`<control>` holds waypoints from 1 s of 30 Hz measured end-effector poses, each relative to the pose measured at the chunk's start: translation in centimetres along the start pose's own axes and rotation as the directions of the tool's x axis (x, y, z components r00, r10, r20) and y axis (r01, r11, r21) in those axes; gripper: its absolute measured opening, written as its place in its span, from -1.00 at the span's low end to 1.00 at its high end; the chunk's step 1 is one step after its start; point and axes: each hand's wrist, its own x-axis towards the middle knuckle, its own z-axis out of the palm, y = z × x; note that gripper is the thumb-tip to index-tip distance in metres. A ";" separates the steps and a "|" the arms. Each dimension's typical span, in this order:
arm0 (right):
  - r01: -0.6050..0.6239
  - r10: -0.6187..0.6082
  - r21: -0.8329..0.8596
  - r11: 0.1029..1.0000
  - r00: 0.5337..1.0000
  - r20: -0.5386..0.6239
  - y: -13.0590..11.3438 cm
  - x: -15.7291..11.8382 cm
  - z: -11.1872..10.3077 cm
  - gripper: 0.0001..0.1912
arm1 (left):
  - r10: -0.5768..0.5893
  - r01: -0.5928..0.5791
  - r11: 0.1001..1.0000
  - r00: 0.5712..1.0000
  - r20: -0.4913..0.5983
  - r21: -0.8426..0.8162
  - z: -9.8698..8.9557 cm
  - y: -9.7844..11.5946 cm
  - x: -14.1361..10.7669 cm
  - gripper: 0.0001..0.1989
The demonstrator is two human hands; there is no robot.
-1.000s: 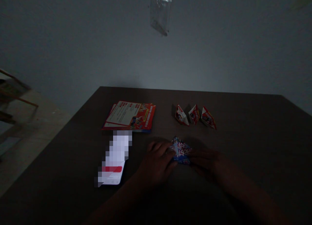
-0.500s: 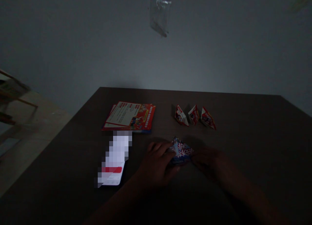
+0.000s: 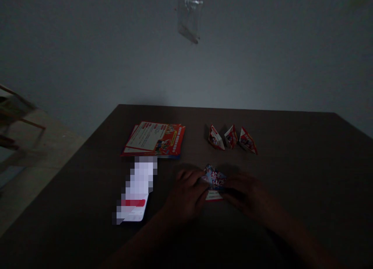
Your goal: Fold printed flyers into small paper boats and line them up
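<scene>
A blue patterned paper (image 3: 215, 178), partly folded, lies on the dark table between my hands, with a white strip edged in red along its near side. My left hand (image 3: 188, 191) is closed on its left side, thumb low and fingers over the top. On the right side, my right hand (image 3: 246, 191) pinches the paper, fingertips near the white strip. Beyond the hands stand three small folded red and white paper pieces, the left one (image 3: 216, 138), the middle one (image 3: 231, 137) and the right one (image 3: 247, 140).
A stack of printed red and white sheets (image 3: 154, 138) lies at the left of the table (image 3: 291, 144). Nearer me is a lit phone (image 3: 136, 203). A clear plastic bag (image 3: 189, 18) hangs on the wall. Some furniture stands at the far left.
The near edge of the blue paper now shows a white strip with a red border. My right hand has moved slightly left, its fingers further over the paper; my left hand has barely moved.
</scene>
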 end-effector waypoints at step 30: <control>-0.179 0.184 0.077 0.981 0.981 -0.061 -0.6 1.6 2.1 -0.89 | -0.236 0.236 0.971 0.972 -0.003 0.020 0.1 1.1 0.9 -0.85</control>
